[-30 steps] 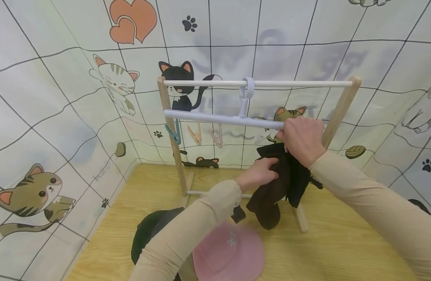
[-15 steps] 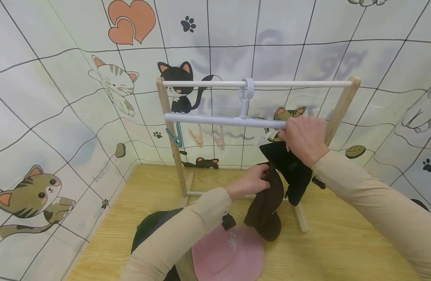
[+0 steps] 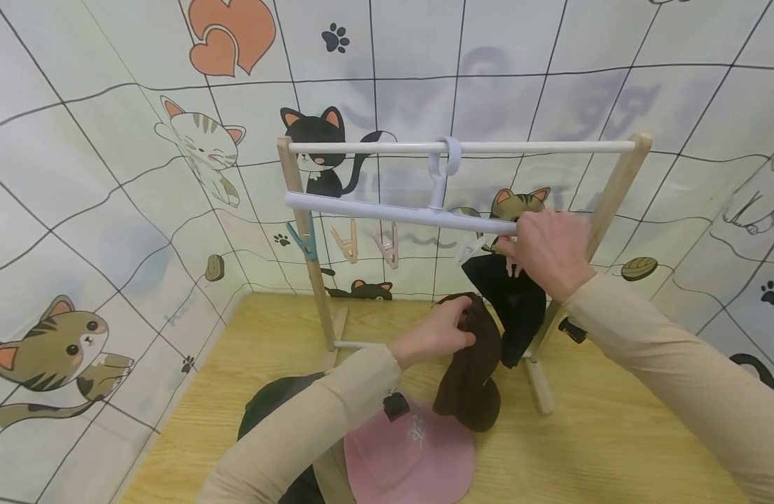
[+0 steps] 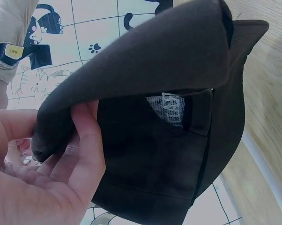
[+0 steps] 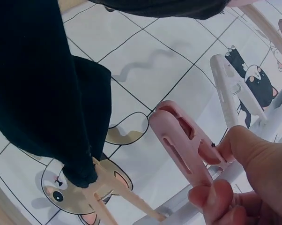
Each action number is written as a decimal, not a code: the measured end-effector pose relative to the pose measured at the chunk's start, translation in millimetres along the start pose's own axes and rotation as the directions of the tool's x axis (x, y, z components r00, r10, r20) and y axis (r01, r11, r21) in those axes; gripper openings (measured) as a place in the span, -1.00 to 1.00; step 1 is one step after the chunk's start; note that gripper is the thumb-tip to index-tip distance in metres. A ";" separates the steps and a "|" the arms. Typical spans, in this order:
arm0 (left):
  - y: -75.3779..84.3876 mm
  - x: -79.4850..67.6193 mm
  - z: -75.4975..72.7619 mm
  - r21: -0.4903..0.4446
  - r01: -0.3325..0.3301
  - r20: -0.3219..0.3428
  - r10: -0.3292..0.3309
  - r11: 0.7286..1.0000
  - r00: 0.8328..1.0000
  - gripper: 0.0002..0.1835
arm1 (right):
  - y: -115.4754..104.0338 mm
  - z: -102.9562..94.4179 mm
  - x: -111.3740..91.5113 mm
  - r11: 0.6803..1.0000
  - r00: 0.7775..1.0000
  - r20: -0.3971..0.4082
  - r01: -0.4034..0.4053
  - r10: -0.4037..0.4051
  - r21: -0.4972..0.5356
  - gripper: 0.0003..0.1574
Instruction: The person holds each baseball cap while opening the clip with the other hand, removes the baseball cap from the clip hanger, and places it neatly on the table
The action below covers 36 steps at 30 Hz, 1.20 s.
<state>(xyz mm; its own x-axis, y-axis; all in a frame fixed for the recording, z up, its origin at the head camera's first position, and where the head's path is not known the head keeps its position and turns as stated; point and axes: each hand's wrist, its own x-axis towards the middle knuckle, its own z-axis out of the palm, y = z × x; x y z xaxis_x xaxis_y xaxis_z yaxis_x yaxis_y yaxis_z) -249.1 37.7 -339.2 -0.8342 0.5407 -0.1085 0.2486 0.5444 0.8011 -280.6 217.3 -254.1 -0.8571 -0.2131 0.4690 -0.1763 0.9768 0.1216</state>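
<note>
My left hand (image 3: pixel 433 332) pinches the edge of a dark brown cap (image 3: pixel 475 364), which hangs below the fingers. In the left wrist view the thumb and fingers grip the folded cloth of the brown cap (image 4: pixel 145 56), with a pale mesh label showing inside. At the hanger's right end, my right hand (image 3: pixel 553 248) pinches a pink clothespin (image 5: pixel 178 145) fixed to the bar. A black cap (image 3: pixel 513 301) hangs just below that hand, clipped by a cream clothespin (image 5: pixel 106 187) beside the pink one. The lavender hanger (image 3: pixel 374 208) hangs tilted, right end lower.
The hanger hooks over the white rod (image 3: pixel 361 148) of a wooden stand (image 3: pixel 616 189). A blue clothespin (image 3: pixel 305 241) and several others dangle along it. A pink cap (image 3: pixel 418 455) and a dark green cap (image 3: pixel 273 399) lie on the wooden table (image 3: pixel 191 420).
My left hand has moved left and slightly down with the brown cap, away from the black cap. The right hand stays near the hanger's end, while the hanger has rocked slightly.
</note>
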 end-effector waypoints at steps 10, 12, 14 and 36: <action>-6.7 -3.8 0.5 -0.075 0.003 -0.004 -0.004 0.997 1.000 -0.37 | 6.4 12.9 -7.7 0.999 1.000 0.023 -0.011 0.009 0.045 -0.32; -8.4 -4.2 0.6 -0.088 -0.002 -0.009 0.001 0.996 1.000 -0.36 | 7.7 17.1 -8.4 0.999 1.000 -0.004 -0.008 0.008 0.034 -0.28; -10.2 -4.8 0.6 -0.102 -0.003 -0.016 0.001 0.995 1.000 -0.35 | 8.5 21.1 -8.5 1.000 0.999 -0.042 -0.010 0.011 0.024 -0.26; -22.5 -23.3 -3.1 -0.111 0.004 -0.025 -0.007 0.994 1.000 -0.35 | 34.7 41.4 -16.8 0.917 0.992 0.014 0.111 -0.126 0.382 -0.49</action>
<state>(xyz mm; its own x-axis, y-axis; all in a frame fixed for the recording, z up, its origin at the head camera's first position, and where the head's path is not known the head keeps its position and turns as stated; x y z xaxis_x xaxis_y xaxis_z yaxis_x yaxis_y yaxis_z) -236.8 10.8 -352.8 -0.8479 0.5208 -0.0998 0.1889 0.4724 0.8609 -292.4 255.6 -294.0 -0.8346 -0.3340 0.4380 -0.4419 0.8807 -0.1704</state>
